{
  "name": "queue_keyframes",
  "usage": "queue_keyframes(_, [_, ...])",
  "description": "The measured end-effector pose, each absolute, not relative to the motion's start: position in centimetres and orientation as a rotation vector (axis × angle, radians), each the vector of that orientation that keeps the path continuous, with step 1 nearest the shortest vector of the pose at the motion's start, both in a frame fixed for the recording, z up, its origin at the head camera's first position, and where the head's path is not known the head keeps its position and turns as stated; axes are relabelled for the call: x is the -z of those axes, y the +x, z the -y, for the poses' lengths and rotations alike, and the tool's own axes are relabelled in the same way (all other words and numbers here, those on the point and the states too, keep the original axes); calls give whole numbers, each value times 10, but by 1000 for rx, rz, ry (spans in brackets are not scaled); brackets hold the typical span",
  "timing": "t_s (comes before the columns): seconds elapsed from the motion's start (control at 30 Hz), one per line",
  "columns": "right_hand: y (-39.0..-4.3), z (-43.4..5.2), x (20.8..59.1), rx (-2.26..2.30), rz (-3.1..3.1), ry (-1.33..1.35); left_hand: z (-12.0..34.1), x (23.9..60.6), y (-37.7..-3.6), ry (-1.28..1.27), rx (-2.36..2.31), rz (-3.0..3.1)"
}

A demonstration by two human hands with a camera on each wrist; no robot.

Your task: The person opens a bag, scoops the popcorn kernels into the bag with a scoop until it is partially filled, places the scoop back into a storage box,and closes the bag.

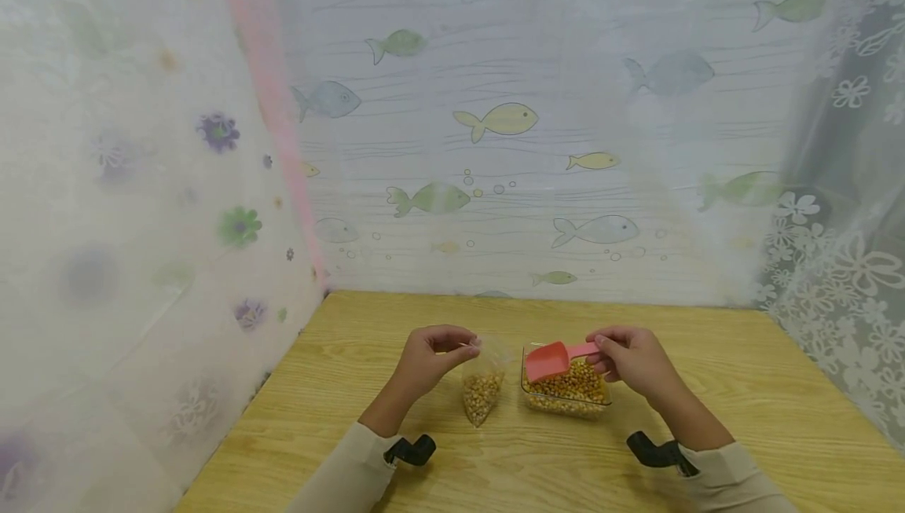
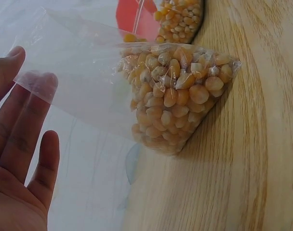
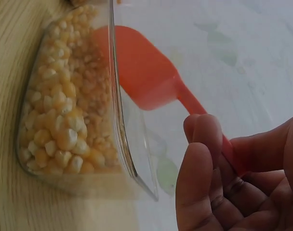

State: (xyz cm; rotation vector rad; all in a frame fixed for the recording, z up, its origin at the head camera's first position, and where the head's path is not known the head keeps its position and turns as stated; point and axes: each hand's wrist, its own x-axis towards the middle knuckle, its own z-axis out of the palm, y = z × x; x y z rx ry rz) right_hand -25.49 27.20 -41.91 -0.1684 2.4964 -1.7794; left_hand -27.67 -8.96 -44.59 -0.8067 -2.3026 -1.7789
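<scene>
My left hand (image 1: 459,346) pinches the top edge of a small clear plastic bag (image 1: 483,391) partly filled with corn kernels; the bag's bottom rests on the wooden table (image 1: 721,419). In the left wrist view the bag (image 2: 175,101) bulges with kernels and my left hand (image 2: 26,125) holds its open rim. My right hand (image 1: 601,352) grips the handle of a red scoop (image 1: 547,360), held over a clear container of corn kernels (image 1: 569,397) just right of the bag. The right wrist view shows the scoop (image 3: 141,67) above the container (image 3: 69,110), with my right hand (image 3: 216,154) curled round the handle.
A fish-patterned curtain (image 1: 509,120) hangs behind the table, a flowered sheet (image 1: 141,222) on the left and lace (image 1: 848,261) on the right. Black wrist mounts (image 1: 412,450) sit on both sleeves. Bare tabletop lies to either side of the hands.
</scene>
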Motion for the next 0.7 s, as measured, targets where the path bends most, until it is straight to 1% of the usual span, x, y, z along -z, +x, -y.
queue_keyframes(0.3, [-254, -281, 419, 1656, -2580, -111, 89, 445, -275, -793, 1791, 2310])
queue_keyframes(0.7, [-251, -299, 405, 1528, -2710, -100, 90, 444, -274, -779, 1795, 2328])
